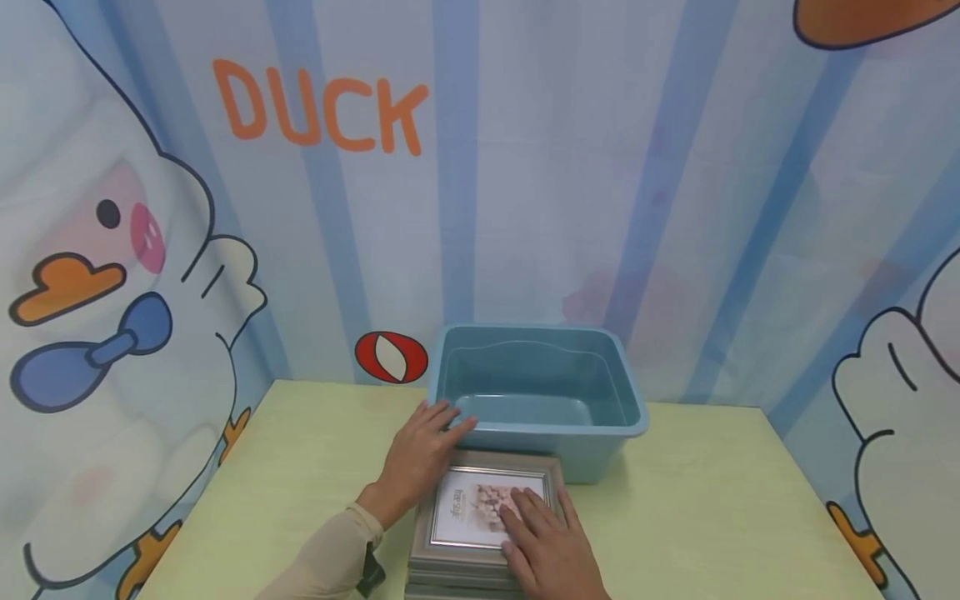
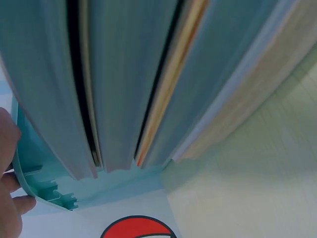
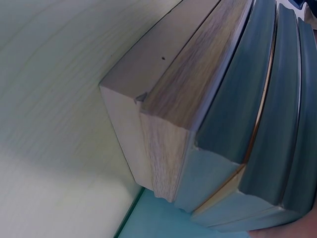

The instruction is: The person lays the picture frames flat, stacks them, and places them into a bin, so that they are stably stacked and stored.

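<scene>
A stack of picture frames [image 1: 491, 510] lies on the table against the near side of a blue plastic bin [image 1: 600, 450]. The top frame has a silver-grey border and a floral print insert. My right hand [image 1: 551, 537] rests on that frame with its fingers spread and straight, the outer finger reaching the right edge. At the bin's near left corner, my left hand [image 1: 420, 454] grips the rim, thumb over the near edge. In the right wrist view the stacked frames [image 3: 223, 99] show grey, wood-grain and beige edges. The left wrist view shows their other side [image 2: 129, 84].
A pale yellow table [image 1: 697, 517] lies under the bin and frames. Behind it hangs a striped blue backdrop [image 1: 540, 208] with duck drawings and lettering. The bin's inside floor [image 1: 525, 410] is visible. A dark strap [image 1: 371, 573] is on the left wrist.
</scene>
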The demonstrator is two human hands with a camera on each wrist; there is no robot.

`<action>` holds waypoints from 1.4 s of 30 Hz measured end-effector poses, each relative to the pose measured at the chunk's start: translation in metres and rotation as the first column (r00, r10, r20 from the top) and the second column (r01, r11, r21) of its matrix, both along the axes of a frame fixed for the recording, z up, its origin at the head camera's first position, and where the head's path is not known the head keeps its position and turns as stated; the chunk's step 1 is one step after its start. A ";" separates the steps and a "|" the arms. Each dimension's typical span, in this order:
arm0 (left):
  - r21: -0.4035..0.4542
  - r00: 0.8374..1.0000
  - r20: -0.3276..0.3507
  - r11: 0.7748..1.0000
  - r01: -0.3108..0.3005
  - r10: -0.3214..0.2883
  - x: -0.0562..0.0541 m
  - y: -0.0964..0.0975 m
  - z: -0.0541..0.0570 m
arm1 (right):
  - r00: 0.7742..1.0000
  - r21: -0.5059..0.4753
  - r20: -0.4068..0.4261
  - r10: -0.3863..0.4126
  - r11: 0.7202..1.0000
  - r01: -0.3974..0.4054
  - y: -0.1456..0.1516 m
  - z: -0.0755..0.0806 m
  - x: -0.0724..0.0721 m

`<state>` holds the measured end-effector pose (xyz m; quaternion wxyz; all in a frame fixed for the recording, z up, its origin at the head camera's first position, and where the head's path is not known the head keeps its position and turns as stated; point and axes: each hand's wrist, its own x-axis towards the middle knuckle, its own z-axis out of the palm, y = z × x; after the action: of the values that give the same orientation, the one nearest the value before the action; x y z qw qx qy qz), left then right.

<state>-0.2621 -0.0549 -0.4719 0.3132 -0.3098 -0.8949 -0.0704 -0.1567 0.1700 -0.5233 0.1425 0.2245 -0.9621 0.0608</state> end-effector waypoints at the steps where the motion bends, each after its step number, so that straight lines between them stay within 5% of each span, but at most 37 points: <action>1: -0.004 1.000 0.003 1.000 -0.007 0.007 0.000 0.001 0.000 | 1.000 0.005 -0.003 0.003 1.000 -0.003 0.000 0.000 0.000; 6: -0.014 0.999 0.026 1.000 -0.027 0.027 0.001 0.004 0.001 | 1.000 0.027 0.011 0.007 1.000 -0.007 0.000 -0.002 -0.001; 14: -0.010 0.999 0.048 1.000 -0.018 0.019 -0.002 0.005 0.002 | 0.996 0.043 -0.088 0.022 0.999 -0.018 0.002 -0.005 -0.002; 35: 0.023 0.999 0.010 0.999 0.032 -0.032 -0.007 -0.006 0.002 | 0.999 -0.036 0.052 0.011 0.999 -0.009 0.002 0.005 -0.002; 40: 0.180 0.998 0.057 0.984 -0.017 0.007 0.002 -0.005 -0.004 | 0.996 -0.143 0.085 0.028 0.990 -0.016 0.004 0.006 -0.001; 42: 0.351 0.984 0.174 0.931 -0.099 0.039 0.012 -0.005 -0.007 | 0.999 -0.250 0.053 0.012 0.968 0.002 0.006 0.006 0.001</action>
<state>-0.2497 -0.0604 -0.4788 0.2918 -0.2091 -0.9002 -0.2465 -0.1561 0.1761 -0.5169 0.1434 0.2055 -0.9496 0.1881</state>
